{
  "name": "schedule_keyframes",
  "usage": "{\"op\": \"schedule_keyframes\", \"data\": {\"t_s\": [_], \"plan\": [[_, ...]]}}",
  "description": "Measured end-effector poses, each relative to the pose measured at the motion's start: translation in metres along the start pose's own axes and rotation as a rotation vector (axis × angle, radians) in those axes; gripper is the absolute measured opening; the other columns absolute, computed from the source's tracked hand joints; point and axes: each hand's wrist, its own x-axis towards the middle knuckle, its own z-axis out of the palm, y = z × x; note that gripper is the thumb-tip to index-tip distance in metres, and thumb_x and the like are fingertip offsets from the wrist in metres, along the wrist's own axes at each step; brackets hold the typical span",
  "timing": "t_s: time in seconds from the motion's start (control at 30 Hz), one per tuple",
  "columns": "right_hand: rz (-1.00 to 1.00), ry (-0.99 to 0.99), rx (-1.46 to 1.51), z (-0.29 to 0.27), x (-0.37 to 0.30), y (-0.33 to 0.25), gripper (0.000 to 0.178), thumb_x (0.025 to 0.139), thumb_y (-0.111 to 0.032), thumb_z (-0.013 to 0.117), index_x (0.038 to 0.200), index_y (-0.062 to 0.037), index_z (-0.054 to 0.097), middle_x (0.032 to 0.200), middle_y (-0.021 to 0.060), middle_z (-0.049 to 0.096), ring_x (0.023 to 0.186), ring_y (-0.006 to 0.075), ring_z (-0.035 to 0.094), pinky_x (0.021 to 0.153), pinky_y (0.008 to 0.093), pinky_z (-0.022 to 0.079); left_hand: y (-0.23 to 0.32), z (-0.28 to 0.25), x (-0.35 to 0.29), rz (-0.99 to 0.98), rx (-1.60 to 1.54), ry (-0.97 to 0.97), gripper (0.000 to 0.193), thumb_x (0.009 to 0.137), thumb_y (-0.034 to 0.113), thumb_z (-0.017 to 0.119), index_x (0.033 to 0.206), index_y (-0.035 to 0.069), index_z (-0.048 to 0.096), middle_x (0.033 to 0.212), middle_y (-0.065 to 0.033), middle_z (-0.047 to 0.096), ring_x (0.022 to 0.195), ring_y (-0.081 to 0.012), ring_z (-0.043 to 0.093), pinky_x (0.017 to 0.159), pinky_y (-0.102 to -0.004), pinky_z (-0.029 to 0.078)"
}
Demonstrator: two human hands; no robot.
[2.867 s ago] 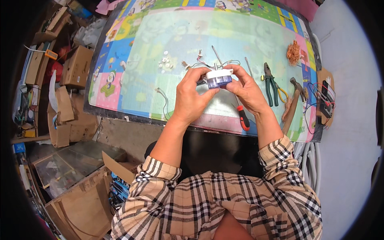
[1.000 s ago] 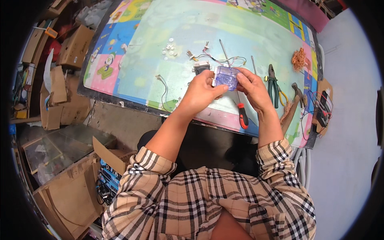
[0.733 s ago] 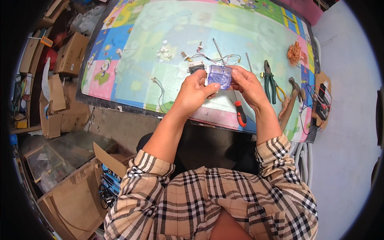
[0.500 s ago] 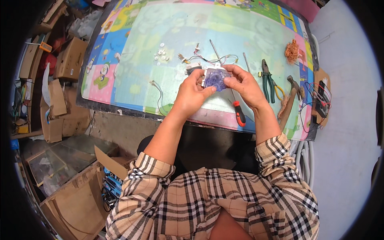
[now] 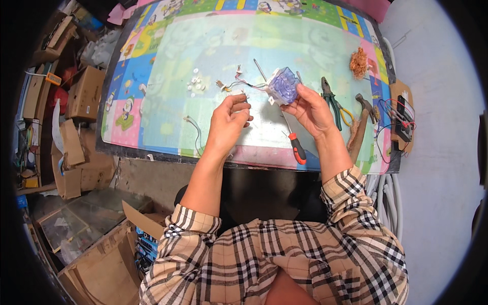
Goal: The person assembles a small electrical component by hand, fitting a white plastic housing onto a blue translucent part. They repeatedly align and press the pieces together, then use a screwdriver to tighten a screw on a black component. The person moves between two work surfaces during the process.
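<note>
My right hand (image 5: 316, 113) grips a translucent blue-purple plastic housing (image 5: 285, 83) with a white base, raised over the table and tilted. Thin wires (image 5: 254, 85) with small connectors at their ends lead off its left side. My left hand (image 5: 227, 122) is apart from the housing, its fingers curled in near the wires. Something small shows at its fingertips, but what it is stays unclear. Below the housing lies a red-and-black screwdriver (image 5: 298, 151). Several small white round pieces (image 5: 195, 84) sit farther left.
Pliers (image 5: 332, 105), a hammer (image 5: 360, 119) and a tangled copper-coloured bundle (image 5: 358, 63) lie to the right on the patterned table mat (image 5: 203, 46). A black device with red and black leads (image 5: 405, 122) is at the right edge. Cardboard boxes (image 5: 84, 94) stand at left.
My left hand has let go of the housing and moved left and down. My right hand has turned and tilted the housing, so more of its clear cover and white base shows.
</note>
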Motion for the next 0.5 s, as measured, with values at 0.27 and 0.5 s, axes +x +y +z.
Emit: {"op": "schedule_keyframes", "data": {"t_s": [0.27,0.5], "plan": [[-0.685,0.073,-1.274,0.041,-0.003,0.03,0.05,0.07,0.007,0.071,0.116,-0.0019,0.052,0.119,0.0145,0.053,0.113,0.0301,0.056,0.096,0.0378,0.048,0.001,0.004,0.003,-0.096,-0.494,-0.108,0.045,0.098,0.028,0.056,0.123,-0.009,0.052,0.11,-0.0182,0.064,0.095,-0.0218,0.066,0.085,-0.0316,0.057],[-0.716,0.048,-1.136,0.054,-0.007,0.037,0.052,0.071,-0.001,0.075,0.116,-0.0021,0.05,0.123,0.0165,0.052,0.114,0.0314,0.055,0.095,0.0386,0.048,-0.003,-0.007,0.008,-0.089,-0.653,-0.053,0.039,0.095,0.018,0.058,0.123,-0.009,0.052,0.11,-0.0167,0.064,0.101,-0.0225,0.065,0.088,-0.0366,0.057]]}}
